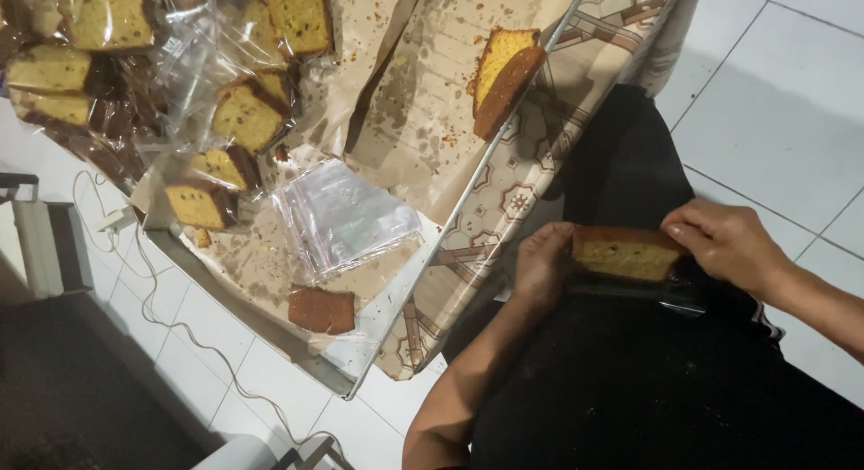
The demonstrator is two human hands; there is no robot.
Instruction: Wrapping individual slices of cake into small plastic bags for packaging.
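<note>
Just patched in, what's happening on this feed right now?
A person holds a yellow cake slice with a brown crust over their lap, the left hand at one end and the right hand at the other. A clear plastic bag seems to lie under it. On the paper-lined metal tray lie a stack of empty clear bags, two loose slices, and several bagged slices at the far end.

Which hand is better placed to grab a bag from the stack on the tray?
Left. The left hand holds the cake slice on the side nearest the bag stack; the right hand is farther away.
</note>
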